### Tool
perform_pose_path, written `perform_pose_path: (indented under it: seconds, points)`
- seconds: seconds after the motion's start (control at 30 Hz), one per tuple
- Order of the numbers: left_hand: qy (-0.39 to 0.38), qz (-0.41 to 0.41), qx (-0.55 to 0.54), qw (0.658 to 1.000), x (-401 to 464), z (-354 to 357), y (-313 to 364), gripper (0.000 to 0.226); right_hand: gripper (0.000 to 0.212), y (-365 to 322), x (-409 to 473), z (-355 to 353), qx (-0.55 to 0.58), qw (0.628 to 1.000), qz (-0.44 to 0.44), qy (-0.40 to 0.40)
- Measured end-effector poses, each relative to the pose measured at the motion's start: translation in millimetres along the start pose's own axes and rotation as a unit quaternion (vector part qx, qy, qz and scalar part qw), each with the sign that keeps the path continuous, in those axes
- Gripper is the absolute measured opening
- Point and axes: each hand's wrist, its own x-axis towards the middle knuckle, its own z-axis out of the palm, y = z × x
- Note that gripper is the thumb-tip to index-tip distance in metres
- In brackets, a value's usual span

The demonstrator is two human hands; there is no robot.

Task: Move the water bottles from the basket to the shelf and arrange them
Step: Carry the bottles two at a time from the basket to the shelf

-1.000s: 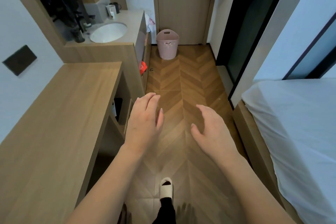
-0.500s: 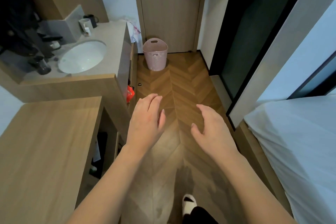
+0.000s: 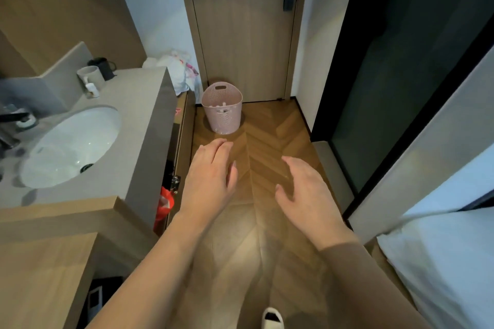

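A pink perforated basket (image 3: pixel 222 107) stood on the herringbone floor (image 3: pixel 270 125) against the wooden door (image 3: pixel 240 21), pale bottle tops just visible inside. Nearer than the basket, the left hand (image 3: pixel 208 181) and right hand (image 3: pixel 307 192) hovered with relaxed, empty fingers. Left of the basket, a counter held a white sink (image 3: pixel 69 147) and two mugs (image 3: pixel 92 76).

Basket (image 3: pixel 222 109) contents too small to identify, only pale shapes through the handle slot. Slipper (image 3: pixel 272 319) cut by bottom edge. Bed (image 3: pixel 449 270) cut at right. Desk (image 3: pixel 40 275) cut at left.
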Motion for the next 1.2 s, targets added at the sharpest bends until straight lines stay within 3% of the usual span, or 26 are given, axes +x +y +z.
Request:
perform_pose_path:
  seconds: [0.8, 1.2]
  points:
    - [-0.008, -0.016, -0.015, 1.0, 467, 218, -197, 0.038, 0.057, 64, 547, 65, -0.004, 1.0, 0.024, -0.018]
    - [-0.022, -0.015, 0.015, 1.0, 705, 365, -255, 0.037, 0.059, 168, 821, 92, 0.024, 0.999, 0.038, -0.023]
